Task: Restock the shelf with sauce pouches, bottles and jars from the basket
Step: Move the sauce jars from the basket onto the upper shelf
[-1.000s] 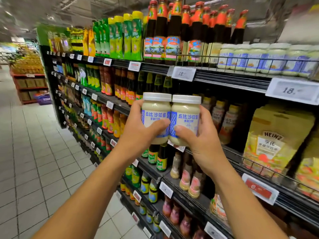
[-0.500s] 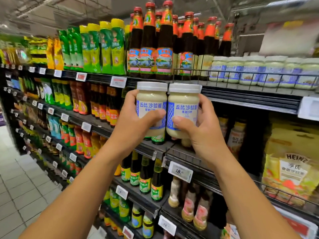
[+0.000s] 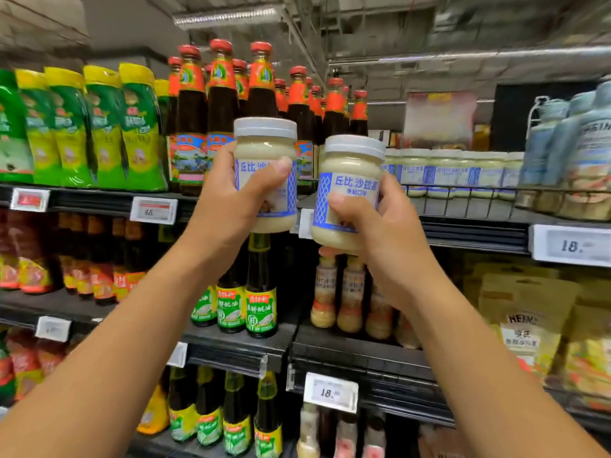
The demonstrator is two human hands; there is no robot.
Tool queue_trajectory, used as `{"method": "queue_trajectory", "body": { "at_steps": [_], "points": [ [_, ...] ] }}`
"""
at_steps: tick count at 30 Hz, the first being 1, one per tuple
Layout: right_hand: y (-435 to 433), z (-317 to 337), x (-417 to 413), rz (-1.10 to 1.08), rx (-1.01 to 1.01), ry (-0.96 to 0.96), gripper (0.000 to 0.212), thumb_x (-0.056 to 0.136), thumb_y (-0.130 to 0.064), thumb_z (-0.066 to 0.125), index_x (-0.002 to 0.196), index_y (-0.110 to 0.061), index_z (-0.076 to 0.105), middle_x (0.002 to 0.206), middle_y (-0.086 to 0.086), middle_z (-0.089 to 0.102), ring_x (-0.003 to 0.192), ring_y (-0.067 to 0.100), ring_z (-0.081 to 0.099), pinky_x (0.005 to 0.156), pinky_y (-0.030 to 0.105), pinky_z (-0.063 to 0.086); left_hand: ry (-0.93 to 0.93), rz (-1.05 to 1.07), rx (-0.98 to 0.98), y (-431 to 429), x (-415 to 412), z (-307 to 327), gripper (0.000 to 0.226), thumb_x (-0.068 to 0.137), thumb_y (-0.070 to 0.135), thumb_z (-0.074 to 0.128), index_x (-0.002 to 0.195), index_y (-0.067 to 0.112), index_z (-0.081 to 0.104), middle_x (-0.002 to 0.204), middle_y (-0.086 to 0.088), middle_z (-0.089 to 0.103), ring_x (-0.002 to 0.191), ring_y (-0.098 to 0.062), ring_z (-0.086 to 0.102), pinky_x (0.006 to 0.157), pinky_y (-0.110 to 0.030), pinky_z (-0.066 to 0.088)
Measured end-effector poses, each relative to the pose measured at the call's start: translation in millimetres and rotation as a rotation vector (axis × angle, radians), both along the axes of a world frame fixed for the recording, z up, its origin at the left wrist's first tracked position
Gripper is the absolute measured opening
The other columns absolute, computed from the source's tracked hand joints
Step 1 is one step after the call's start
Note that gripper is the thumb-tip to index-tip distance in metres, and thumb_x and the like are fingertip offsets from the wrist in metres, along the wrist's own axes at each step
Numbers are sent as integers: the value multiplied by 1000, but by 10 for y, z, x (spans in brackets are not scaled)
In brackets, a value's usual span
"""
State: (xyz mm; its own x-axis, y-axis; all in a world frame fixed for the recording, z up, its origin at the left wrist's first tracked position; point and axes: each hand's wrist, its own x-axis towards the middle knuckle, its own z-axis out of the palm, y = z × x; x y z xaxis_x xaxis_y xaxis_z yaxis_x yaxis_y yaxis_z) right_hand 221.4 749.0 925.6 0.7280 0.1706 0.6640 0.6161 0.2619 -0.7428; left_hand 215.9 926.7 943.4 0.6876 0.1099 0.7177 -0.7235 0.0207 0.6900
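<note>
Blue-lattice label on white-lidded cream jar [image 3: 347, 193] reads 丘比沙拉酱; white shelf price tags at 3 o'clock [image 3: 569, 245] and 6 o'clock [image 3: 330, 392] read 18; tan pouch [image 3: 525, 325] partly reads HEIN.

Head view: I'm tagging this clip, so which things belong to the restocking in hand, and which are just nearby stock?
In the job:
left hand holding left jar
right hand holding right jar
matching jar row on top shelf

Just nearby:
red-capped bottles
green pouches
green-label bottles
Heinz pouches

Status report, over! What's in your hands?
Left hand holds one jar. Right hand holds another jar. Matching jar row ahead, wire rail in front.
</note>
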Motion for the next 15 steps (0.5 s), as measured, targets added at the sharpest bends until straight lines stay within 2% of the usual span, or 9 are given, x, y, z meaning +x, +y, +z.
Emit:
{"method": "queue_trajectory", "body": {
  "at_steps": [3, 5, 7, 11, 13, 15],
  "points": [
    [-92, 155, 58, -17, -2, 3, 36, 76, -24, 70, 110, -19, 58, 87, -4, 70, 74, 14, 69, 55, 34, 56, 4, -55, 9, -71, 167, 154, 67, 73, 43, 72, 125, 4, 55, 99, -11, 69, 89, -25, 67, 76, -47, 57],
    [-171, 270, 115, -26, 0, 17, 40, 75, -24, 71, 112, -18, 57, 94, 2, 69, 79, 17, 68, 58, 36, 56, 23, -120, 6, -132, 283, 246, 50, 80, 35, 69, 120, 7, 58, 95, -5, 70, 87, -22, 68, 70, -38, 55],
    [-259, 412, 185, -46, 2, 29, 46, 73, -24, 70, 116, -16, 55, 99, 6, 67, 80, 20, 69, 59, 38, 57, 36, -172, 3, -198, 397, 349, 35, 83, 30, 65, 112, 12, 62, 92, -3, 70, 86, -21, 68, 69, -35, 54],
    [-429, 694, 335, -51, -11, 44, 49, 71, -17, 72, 116, -15, 54, 97, 4, 66, 77, 20, 69, 64, 46, 60, 44, -205, 26, -350, 600, 532, 41, 80, 27, 64, 117, 11, 62, 104, -12, 67, 97, -29, 66, 80, -42, 55],
    [-493, 790, 431, -74, -61, 43, 47, 75, -12, 74, 118, -13, 54, 96, 4, 67, 82, 21, 70, 69, 53, 61, 47, -196, 48, -417, 695, 598, 48, 79, 26, 64, 123, 8, 60, 115, -18, 68, 111, -37, 65, 95, -51, 52],
    [-534, 866, 527, -92, -103, 45, 45, 81, -6, 73, 121, -11, 52, 100, 7, 67, 87, 23, 71, 72, 55, 61, 56, -182, 89, -459, 781, 640, 53, 78, 28, 65, 127, 7, 58, 121, -19, 68, 116, -38, 63, 98, -53, 51]
  ]
}}
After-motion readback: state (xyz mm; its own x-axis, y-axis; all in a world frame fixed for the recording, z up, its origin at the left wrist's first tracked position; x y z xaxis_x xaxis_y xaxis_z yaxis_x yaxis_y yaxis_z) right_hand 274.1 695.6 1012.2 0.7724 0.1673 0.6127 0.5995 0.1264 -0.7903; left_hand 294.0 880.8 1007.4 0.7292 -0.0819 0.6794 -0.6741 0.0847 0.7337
